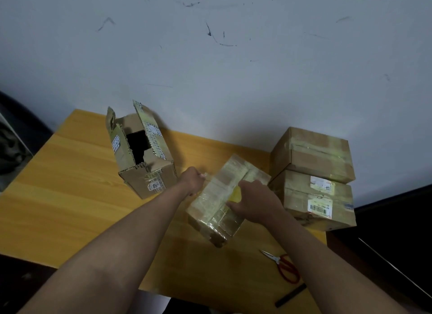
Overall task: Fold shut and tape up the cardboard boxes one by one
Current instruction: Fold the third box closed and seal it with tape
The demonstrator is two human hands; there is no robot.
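Head view: four boxes; both hands [192, 180] [254, 202] grip one taped box [224, 197].

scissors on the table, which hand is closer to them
Right. The right hand is on the taped box, up and left of the scissors; the left hand is at the box's far left side.

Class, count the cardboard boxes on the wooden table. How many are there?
4: an open box at the back left, a taped box under both hands, and two stacked boxes, upper and lower, on the right.
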